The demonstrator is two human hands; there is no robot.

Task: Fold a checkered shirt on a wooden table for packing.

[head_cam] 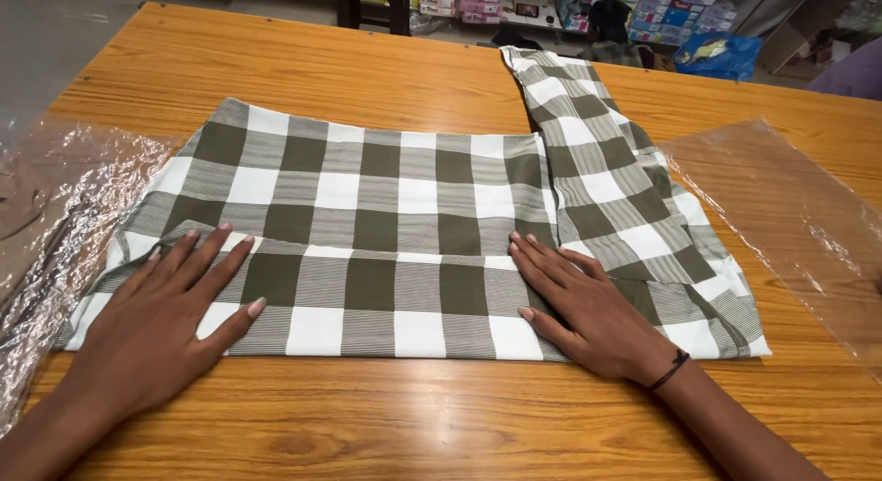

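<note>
A folded olive-and-white checked shirt (386,215) lies flat on a wooden table (367,67). One sleeve (588,141) runs from the shirt's right side toward the far edge. My left hand (170,306) rests flat on the shirt's near left part, fingers spread. Flat on the near right part, beside the sleeve's base, lies my right hand (588,306), with a thin black band on its wrist. Neither hand grips the cloth.
A clear plastic bag (55,205) with something brown inside lies at the table's left edge. Another clear plastic sheet (790,215) lies at the right. Beyond the table stand a dark chair (372,8), stacked boxes (661,8) and a blue bag (717,54).
</note>
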